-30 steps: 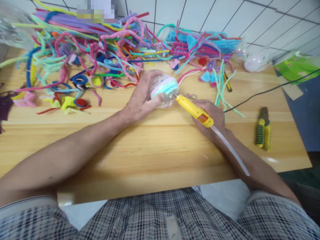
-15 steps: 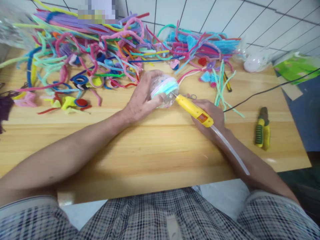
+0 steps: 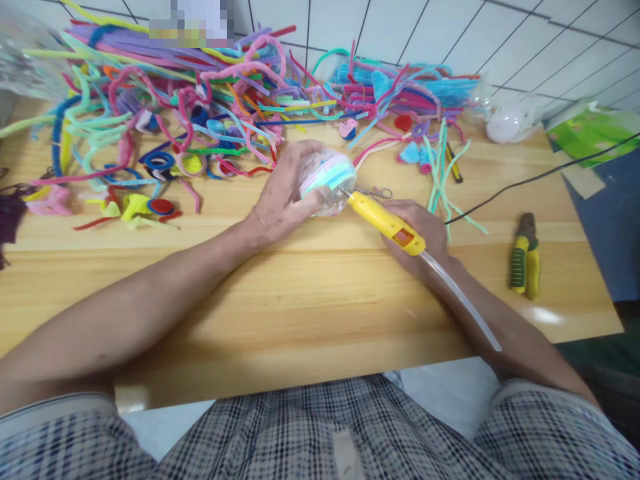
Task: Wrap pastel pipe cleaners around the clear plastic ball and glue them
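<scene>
Head view: fingers (image 3: pixel 296 156) hold a pastel-banded ball (image 3: pixel 329 172) (apparently clear) and glue gun (image 3: pixel 380 215).

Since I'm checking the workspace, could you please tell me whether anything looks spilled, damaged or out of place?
Nothing spilled or broken stands out. Only the pipe cleaners look untidy: bent strands of mixed colours cross in a tangle along the far side of the table.

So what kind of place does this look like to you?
Probably a craft workspace, though whether at home or in a workshop I can't tell. The heap of colorful pipe cleaners on the wooden table, the yellow glue gun in the right hand and the pliers nearby point to it.
</scene>
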The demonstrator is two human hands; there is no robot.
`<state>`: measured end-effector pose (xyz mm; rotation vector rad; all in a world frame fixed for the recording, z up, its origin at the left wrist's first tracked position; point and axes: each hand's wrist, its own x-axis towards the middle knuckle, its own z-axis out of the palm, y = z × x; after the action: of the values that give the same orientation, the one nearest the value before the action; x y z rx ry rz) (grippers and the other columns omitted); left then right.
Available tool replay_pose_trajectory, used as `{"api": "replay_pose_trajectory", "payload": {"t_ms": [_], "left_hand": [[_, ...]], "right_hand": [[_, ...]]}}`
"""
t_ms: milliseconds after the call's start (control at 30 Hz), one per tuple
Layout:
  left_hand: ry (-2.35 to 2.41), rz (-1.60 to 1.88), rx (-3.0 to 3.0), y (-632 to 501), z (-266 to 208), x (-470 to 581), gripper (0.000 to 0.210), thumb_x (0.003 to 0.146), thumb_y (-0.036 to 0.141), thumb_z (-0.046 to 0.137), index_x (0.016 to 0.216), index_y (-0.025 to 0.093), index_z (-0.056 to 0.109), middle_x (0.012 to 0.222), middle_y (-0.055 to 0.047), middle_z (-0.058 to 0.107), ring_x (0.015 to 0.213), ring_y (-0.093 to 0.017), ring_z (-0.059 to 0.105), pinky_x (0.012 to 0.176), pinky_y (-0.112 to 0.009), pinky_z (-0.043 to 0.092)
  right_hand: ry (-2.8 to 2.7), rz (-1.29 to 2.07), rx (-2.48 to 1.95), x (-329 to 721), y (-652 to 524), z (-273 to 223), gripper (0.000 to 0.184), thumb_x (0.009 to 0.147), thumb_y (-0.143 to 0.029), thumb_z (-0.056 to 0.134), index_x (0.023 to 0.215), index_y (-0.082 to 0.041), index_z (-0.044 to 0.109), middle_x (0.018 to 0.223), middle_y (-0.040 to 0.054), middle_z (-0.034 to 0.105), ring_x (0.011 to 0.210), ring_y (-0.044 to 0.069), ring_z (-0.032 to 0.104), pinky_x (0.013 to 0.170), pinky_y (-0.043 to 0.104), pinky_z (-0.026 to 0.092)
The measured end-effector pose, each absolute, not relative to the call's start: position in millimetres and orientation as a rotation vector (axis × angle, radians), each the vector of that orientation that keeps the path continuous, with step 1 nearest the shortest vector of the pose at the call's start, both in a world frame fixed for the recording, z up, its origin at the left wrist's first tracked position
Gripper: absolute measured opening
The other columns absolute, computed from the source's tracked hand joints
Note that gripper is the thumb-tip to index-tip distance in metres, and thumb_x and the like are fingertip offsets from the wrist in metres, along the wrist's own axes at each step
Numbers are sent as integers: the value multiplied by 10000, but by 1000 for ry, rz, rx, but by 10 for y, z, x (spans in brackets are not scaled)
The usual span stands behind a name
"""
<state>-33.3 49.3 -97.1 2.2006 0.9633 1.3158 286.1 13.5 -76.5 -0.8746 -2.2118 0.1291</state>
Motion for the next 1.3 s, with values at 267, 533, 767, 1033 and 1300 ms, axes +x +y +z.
{"api": "replay_pose_trajectory", "payload": {"t_ms": [267,533,767,1033,1300], "left_hand": [[973,1281,2170,441,-903,-337,625,1110,743,543,1591,353,459,1561,-118,604,1449,-358,633,1250,-599,565],[981,1314,2159,458,-940,-328,643,1094,755,564,1589,352,478,1562,-117,621,1444,-370,645,1249,-603,561],[940,1334,2138,455,-946,-319,643,1105,763,544,1589,344,482,1554,-117,606,1450,-349,635,1271,-588,547],[966,1304,2132,433,-904,-315,618,1108,779,525,1577,383,459,1548,-109,591,1453,-353,621,1258,-628,554],[993,1297,2142,445,-907,-319,658,1090,785,530,1578,349,465,1559,-114,600,1452,-376,622,1253,-628,546]], "right_hand": [[-2225,156,-978,2823,119,-699,171,1030,-329,687,1182,-323,763,1190,23,897,1116,259,875,994,442,735],[-2209,194,-993,2858,118,-731,193,1036,-348,687,1219,-338,749,1210,22,886,1133,262,865,1014,446,718],[-2217,183,-924,2838,108,-674,190,1057,-327,687,1237,-352,741,1223,10,889,1146,268,871,1019,439,721],[-2222,245,-1005,2836,101,-703,165,1065,-363,658,1192,-344,762,1235,31,887,1185,276,856,1074,449,702],[-2191,201,-900,2819,116,-747,216,1051,-341,667,1252,-361,747,1219,14,885,1143,263,867,1025,455,721]]}}
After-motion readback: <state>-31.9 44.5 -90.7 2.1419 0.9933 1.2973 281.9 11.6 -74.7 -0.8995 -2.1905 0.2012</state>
